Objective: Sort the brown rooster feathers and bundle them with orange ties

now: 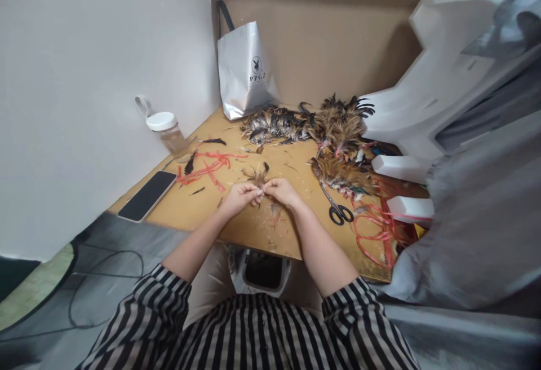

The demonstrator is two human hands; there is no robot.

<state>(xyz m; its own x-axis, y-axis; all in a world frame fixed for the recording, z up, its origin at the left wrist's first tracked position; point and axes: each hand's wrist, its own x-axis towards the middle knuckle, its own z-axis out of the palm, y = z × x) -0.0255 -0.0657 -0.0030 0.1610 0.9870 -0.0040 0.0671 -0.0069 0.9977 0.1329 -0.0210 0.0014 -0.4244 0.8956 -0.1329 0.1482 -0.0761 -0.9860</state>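
Between my two hands, over the front middle of the tan table (287, 161), is a small tuft of brown feathers (258, 174). My left hand (240, 197) pinches its lower end with thumb and fingertips. My right hand (281, 190) is closed against the same spot, its fingertips meeting the left ones. The feather tips stick up past the fingers, one of them dark and curled. What lies right between the fingertips is hidden. Loose fluff and red scraps (276, 220) lie just below the hands. To the right, black-handled scissors (340, 213) rest beside a brown feather bundle (344, 175).
Feather piles (279, 124) lie at the back, with a taller bunch (340, 119) at right. Red strips (207, 170), a phone (147, 195) and a lidded jar (169, 133) are on the left. Behind stands a silver bag (245, 71). White panels (409, 209) and tangled red strips (376, 234) border the right.
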